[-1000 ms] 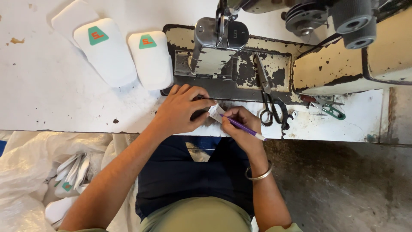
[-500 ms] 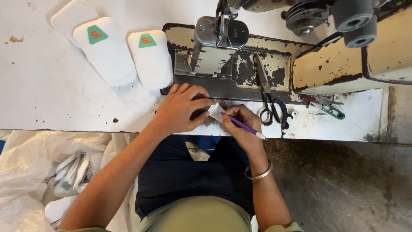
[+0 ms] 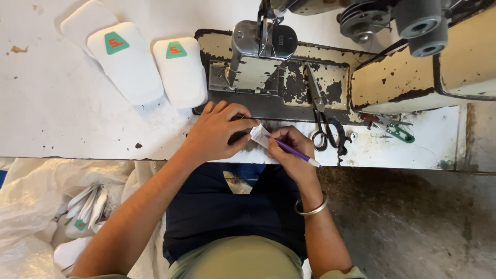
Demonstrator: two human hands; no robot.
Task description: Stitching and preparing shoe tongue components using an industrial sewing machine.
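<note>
Left hand [image 3: 219, 132]: lies palm down at the near edge of the white worktable [image 3: 62, 113], fingers curled over and pinning one end of a small white slip [image 3: 259, 135]; a dark piece shows under the fingertips, its kind not legible. Right hand [image 3: 290, 152]: closed in a writing grip around a purple pen [image 3: 294, 152] with a white end, the tip set on the slip just beside the left thumb; a metal bangle [image 3: 311, 206] circles the wrist. Slip: sits between the two hands, at the front lip of the sewing machine bed [image 3: 289, 90], which is cream with the paint chipped to black. Machine head and needle assembly [image 3: 261, 41]: directly behind the left hand. Scissors [image 3: 323, 119]: black-handled, blades pointing away, resting on the bed just right of the right hand. Small green-handled snips [image 3: 395, 129]: farther right on the table. White padded pieces [image 3: 129, 67]: rounded oblongs, left of the machine, two of them each bearing a green trapezoid patch [image 3: 117, 43] with an orange mark near its far end; a plain white one lies partly under them. Clear plastic sacking [image 3: 31, 206]: below the table edge at left, holding more white pieces [image 3: 85, 209], one showing a green patch.
</note>
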